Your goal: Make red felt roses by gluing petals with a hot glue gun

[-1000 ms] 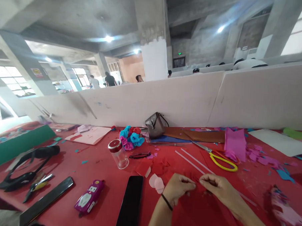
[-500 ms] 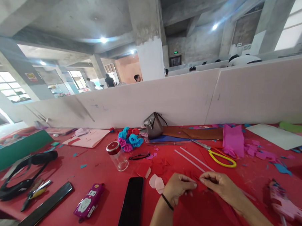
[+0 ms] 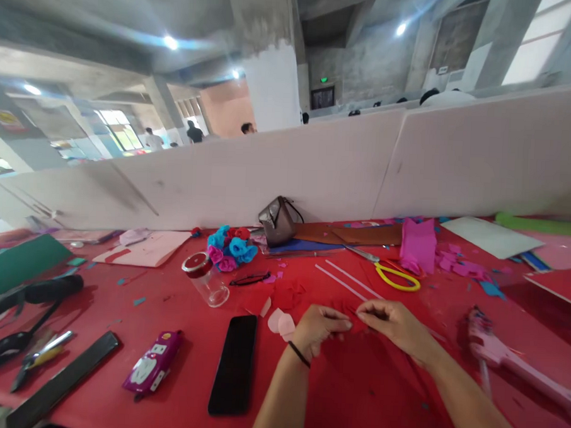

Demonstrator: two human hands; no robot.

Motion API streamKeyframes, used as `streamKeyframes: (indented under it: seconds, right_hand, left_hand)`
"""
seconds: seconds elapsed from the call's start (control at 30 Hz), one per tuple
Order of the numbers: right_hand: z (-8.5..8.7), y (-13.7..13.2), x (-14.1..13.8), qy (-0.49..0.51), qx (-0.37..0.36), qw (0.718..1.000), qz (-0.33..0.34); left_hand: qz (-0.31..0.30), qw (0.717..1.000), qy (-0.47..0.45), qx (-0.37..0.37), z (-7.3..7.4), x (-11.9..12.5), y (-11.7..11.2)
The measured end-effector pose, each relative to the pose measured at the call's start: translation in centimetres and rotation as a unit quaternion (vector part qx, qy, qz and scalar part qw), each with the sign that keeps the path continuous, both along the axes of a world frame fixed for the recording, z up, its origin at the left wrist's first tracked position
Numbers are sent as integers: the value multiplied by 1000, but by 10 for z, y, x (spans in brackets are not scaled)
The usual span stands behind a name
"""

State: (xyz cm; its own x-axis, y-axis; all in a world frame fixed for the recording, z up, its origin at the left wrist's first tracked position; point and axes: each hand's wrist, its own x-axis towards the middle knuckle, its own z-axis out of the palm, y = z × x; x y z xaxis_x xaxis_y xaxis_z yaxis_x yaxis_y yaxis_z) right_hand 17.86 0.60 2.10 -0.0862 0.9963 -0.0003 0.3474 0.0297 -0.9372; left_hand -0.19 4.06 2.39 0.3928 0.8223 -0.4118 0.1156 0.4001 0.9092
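My left hand (image 3: 322, 329), with a dark band on its wrist, is closed in a pinch. Facing it, fingertips a small gap away, my right hand (image 3: 390, 321) pinches too. Thin red paper (image 3: 354, 313) seems to run between them, hard to pick out against the red tabletop. Pale pink paper petals (image 3: 281, 322) lie just left of my left hand. Beyond both hands are scattered red paper scraps (image 3: 291, 294) and clear glue sticks (image 3: 342, 281). Yellow-handled scissors (image 3: 396, 279) rest farther back.
A black phone (image 3: 234, 366), purple pack (image 3: 153, 365) and red-lidded clear jar (image 3: 207, 280) occupy the left. Paper flowers (image 3: 231, 248) and a grey pouch (image 3: 278, 223) stand near the white partition (image 3: 268, 175). At right lies a pink glue gun (image 3: 506, 356).
My view has turned slightly, so the table's things appear farther left and higher. Both hands keep their pinch, close together as before.
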Motion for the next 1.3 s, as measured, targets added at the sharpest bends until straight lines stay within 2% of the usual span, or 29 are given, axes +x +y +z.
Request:
streamKeyframes:
  seconds: [0.27, 0.6, 0.97, 1.3]
  right_hand:
    - [2, -3, 4, 19, -14, 1000, -16]
    - [9, -7, 2, 6, 0, 1000, -16]
    - [12, -8, 1, 3, 0, 1000, -31]
    - [14, -8, -3, 26, -3, 999, -29]
  left_hand:
    - [-21, 1000, 8, -10, 4, 2, 3]
    - [-15, 1000, -9, -9, 6, 2, 1]
    - [-62, 998, -18, -1, 10, -2, 0]
    - [-44, 998, -13, 33, 11, -1, -1]
